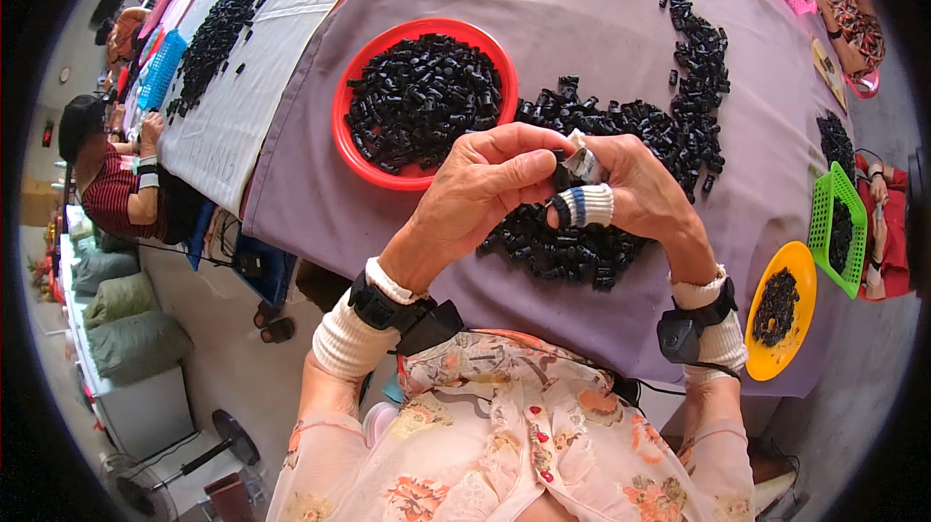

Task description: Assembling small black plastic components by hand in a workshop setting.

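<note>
My left hand (470, 192) and my right hand (648, 183) meet above a heap of small black cylindrical plastic parts (582, 255). Between the fingertips is one small black plastic part (561, 173), pinched from both sides and partly hidden. A striped cloth cover (586, 205) wraps my right thumb, and a whitish wrapping (582, 163) sits on a finger of that hand. Just left of the heap stands a red basin (341, 125) full of the same black parts.
The purple tablecloth (388, 221) carries a long trail of black parts (700, 66). At right are a yellow plate (766, 363) with dark bits and a green basket (824, 197). A person (121, 188) works at the white-covered table (291, 28) at left; others sit at right.
</note>
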